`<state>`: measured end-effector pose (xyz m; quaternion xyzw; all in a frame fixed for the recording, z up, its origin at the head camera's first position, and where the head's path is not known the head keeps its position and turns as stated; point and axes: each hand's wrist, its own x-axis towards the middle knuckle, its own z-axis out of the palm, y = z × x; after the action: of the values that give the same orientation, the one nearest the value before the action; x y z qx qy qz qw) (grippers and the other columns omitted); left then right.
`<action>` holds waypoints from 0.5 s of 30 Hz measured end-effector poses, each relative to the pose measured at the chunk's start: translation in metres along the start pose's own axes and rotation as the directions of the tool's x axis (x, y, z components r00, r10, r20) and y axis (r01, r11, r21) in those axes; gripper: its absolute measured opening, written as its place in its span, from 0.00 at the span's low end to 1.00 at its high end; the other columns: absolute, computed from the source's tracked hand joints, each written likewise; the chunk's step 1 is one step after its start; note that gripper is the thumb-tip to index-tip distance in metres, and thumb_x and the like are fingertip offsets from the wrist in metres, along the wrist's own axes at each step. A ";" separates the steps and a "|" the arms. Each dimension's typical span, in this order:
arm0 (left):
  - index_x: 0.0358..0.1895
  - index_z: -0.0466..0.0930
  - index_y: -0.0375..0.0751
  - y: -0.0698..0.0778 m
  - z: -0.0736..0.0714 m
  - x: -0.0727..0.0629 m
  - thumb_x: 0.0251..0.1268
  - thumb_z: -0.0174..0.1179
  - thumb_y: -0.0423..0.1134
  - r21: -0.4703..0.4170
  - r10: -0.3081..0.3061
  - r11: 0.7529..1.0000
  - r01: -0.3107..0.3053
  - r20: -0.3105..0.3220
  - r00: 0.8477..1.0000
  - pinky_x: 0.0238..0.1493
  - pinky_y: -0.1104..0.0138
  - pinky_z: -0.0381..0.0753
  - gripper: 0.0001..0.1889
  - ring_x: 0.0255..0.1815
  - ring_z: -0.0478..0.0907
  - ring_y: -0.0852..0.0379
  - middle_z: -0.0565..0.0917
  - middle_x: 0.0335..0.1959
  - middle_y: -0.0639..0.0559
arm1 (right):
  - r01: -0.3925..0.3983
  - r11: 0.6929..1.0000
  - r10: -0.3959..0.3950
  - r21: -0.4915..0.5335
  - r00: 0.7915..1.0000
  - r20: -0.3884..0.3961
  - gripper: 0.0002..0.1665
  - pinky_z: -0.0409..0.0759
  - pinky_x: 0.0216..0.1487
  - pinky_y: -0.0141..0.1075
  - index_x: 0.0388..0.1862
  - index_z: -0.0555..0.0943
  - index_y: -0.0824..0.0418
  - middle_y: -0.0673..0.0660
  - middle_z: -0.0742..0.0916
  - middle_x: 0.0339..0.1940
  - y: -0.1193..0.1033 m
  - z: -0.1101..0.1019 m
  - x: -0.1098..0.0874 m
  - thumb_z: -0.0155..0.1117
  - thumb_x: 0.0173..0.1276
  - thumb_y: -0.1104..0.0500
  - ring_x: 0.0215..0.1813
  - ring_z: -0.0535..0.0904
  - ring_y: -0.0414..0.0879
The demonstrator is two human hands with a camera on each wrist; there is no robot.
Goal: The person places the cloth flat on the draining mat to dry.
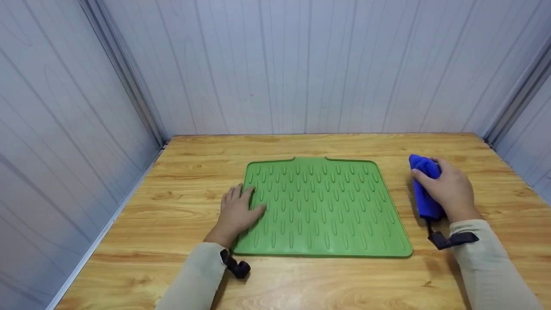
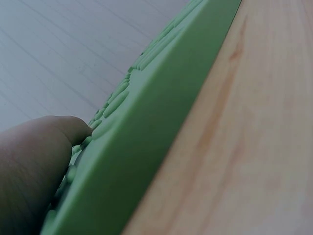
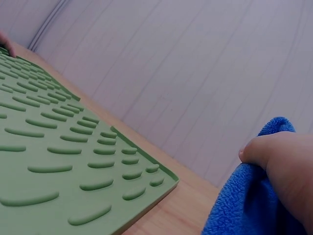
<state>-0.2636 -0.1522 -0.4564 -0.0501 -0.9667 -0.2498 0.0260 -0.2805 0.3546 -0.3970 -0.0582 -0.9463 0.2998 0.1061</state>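
A green mat (image 1: 314,206) with raised oval ridges and a low rim lies flat on the wooden table. A gap in its rim faces the back wall. My left hand (image 1: 236,211) rests on the mat's left edge, fingers spread, with the thumb (image 2: 44,152) touching the ridged surface. Right of the mat, my right hand (image 1: 454,187) grips a bunched blue cloth (image 1: 424,189) between thumb and fingers. Fluffy texture shows on the cloth (image 3: 239,205) in the right wrist view. Most of the right fingers are hidden behind the cloth and hand.
Bare wood of the table (image 1: 172,206) surrounds the mat on all sides. Pale panelled walls (image 1: 275,69) stand behind the table and at both sides. Each wrist carries a black camera mount (image 1: 452,239).
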 end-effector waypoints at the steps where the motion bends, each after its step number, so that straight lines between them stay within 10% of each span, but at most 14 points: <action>1: 0.77 0.64 0.42 0.000 0.000 0.000 0.71 0.56 0.58 0.000 0.000 1.000 0.000 -0.001 1.000 0.78 0.42 0.40 0.38 0.80 0.46 0.35 0.55 0.79 0.34 | -0.005 1.000 0.005 0.002 1.000 0.001 0.56 0.70 0.56 0.72 0.78 0.60 0.67 0.81 0.72 0.67 0.000 -0.001 0.000 0.54 0.69 0.27 0.63 0.70 0.77; 15: 0.76 0.65 0.42 0.000 0.001 0.000 0.70 0.56 0.58 0.011 0.000 1.000 0.000 -0.012 1.000 0.78 0.43 0.41 0.37 0.80 0.48 0.34 0.56 0.79 0.35 | 0.002 1.000 -0.001 0.021 0.998 -0.056 0.54 0.67 0.59 0.71 0.75 0.64 0.67 0.79 0.73 0.67 -0.008 -0.014 -0.002 0.55 0.68 0.27 0.65 0.69 0.77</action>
<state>-0.2638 -0.1514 -0.4571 -0.0486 -0.9679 -0.2446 0.0322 -0.2760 0.3555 -0.3813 -0.0649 -0.9398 0.3079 0.1336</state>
